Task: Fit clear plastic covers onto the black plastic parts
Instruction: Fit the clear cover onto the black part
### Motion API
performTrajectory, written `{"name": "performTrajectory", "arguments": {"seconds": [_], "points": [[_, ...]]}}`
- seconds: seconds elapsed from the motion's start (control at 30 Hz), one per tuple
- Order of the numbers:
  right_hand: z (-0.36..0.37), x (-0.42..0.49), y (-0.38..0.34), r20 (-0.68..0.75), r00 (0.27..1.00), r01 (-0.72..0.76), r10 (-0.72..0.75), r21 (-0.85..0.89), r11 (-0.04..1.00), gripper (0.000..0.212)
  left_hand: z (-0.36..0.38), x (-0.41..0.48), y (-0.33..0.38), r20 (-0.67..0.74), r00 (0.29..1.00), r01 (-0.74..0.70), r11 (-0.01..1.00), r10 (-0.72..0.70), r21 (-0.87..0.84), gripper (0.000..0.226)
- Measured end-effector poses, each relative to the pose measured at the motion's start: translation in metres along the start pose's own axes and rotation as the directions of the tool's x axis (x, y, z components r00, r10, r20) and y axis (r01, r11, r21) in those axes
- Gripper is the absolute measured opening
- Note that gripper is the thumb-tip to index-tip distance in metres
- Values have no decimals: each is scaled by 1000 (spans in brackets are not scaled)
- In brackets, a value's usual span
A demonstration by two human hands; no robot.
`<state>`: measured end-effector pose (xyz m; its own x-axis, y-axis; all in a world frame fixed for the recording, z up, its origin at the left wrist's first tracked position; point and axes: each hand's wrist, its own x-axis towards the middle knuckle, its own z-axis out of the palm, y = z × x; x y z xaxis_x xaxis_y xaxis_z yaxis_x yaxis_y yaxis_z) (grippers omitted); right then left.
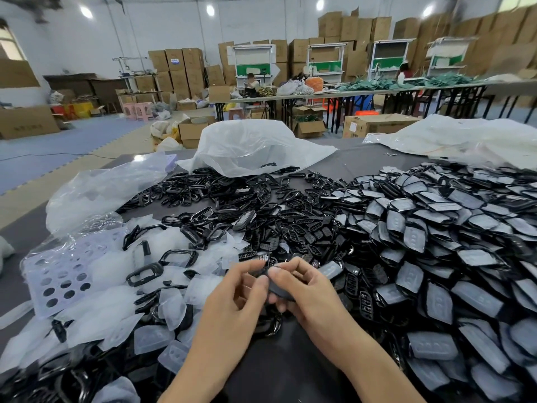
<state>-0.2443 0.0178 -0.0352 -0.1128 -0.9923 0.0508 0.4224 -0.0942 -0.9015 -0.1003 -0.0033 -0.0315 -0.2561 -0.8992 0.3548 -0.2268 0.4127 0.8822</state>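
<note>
Hands: left hand (232, 298) and right hand (308, 289) both pinch one small black plastic part (280, 290) above the dark tabletop (276, 373) | Risk: a thin clear plastic cover (152, 338) could go on crooked if one thumb pushes harder.

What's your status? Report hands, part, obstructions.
Left hand, right hand: both grip on one black plastic part. Cover on it: cannot tell. Nothing blocking; loose clear covers left, covered parts piled right.
</note>
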Motion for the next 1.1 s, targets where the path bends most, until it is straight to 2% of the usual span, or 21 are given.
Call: {"name": "performTrajectory", "arguments": {"seconds": [0.03,0.07,0.17,0.23,0.33,0.47,0.57,0.7,0.8,0.87,0.93,1.0,1.07,1.1], "points": [[2,-1,1,27,1000,10,-10,-6,1000,8,1,1,0,24,1000,17,1000,-17,-4,17],[1,-1,3,36,999,16,-15,-7,1000,16,2,1,0,28,999,34,999,-34,-14,15],[0,1,4,13,1000,22,-22,19,1000,27,1,3,-2,-44,997,58,997,-60,-60,12],[0,2,4,-6,1000,24,-24,36,999,25,1,3,-3,-83,994,62,995,-68,-77,12],[2,3,5,-41,999,32,-31,45,998,11,1,3,-3,-89,994,64,994,-71,-89,11],[3,3,5,-57,998,23,-23,14,1000,28,2,3,-3,-79,994,61,990,-71,-130,10],[3,3,6,-44,999,30,-30,-2,1000,32,2,3,-4,-72,994,67,986,-79,-155,10],[1,-1,3,7,992,127,-128,-207,970,21,-1,4,-5,-77,992,84,983,-97,-161,12],[-1,-4,0,-43,978,170,-203,-389,905,11,1,4,-3,-52,990,117,972,-130,-203,11],[-7,0,-13,-123,962,179,-243,-384,906,11,5,2,0,-22,988,143,953,-155,-268,16],[-23,10,-42,-255,913,229,-318,-324,918,17,8,-1,1,-5,992,122,968,-126,-221,18],[-48,23,-82,-440,802,318,-404,-259,912,28,10,-4,-2,-4,998,60,994,-60,-87,20],[-69,35,-115,-626,668,369,-402,-189,910,60,11,-6,-6,5,1000,-5,999,5,51,21],[-78,37,-123,-675,627,380,-389,-171,909,75,12,-7,-8,15,999,-48,992,46,117,22]]}}
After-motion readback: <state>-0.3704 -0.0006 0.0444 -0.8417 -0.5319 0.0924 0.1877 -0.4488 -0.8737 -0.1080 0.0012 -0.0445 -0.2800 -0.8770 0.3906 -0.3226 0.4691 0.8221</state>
